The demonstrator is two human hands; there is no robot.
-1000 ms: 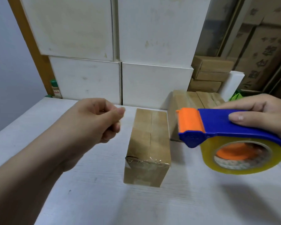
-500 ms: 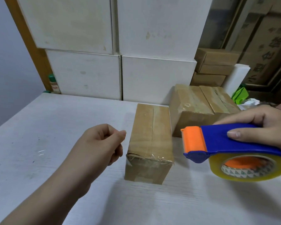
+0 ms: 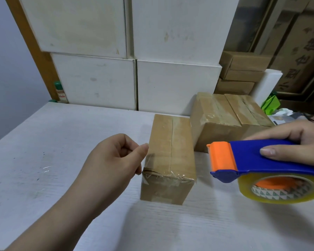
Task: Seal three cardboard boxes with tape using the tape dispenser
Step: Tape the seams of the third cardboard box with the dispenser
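Observation:
A narrow cardboard box (image 3: 170, 153) lies lengthwise on the white table (image 3: 43, 160), with clear tape along its top seam and over its near end. My left hand (image 3: 112, 160) hovers just left of it, fingers loosely curled, thumb tip almost at the box's left edge, holding nothing. My right hand (image 3: 294, 142) grips the blue and orange tape dispenser (image 3: 246, 158) with its clear tape roll, held in the air to the right of the box, orange blade end pointing left. Two more taped boxes (image 3: 225, 120) sit side by side behind on the right.
Large white boxes (image 3: 134, 51) are stacked against the table's far edge. Brown cartons (image 3: 243, 69) pile up at the back right, beside a green object (image 3: 270, 104) and crumpled paper. A small green-capped bottle (image 3: 59, 91) stands at the back left.
My left hand dropped from above the table down beside the narrow box. The dispenser sank slightly and drifted right. The view tilted down, showing more of the two rear boxes.

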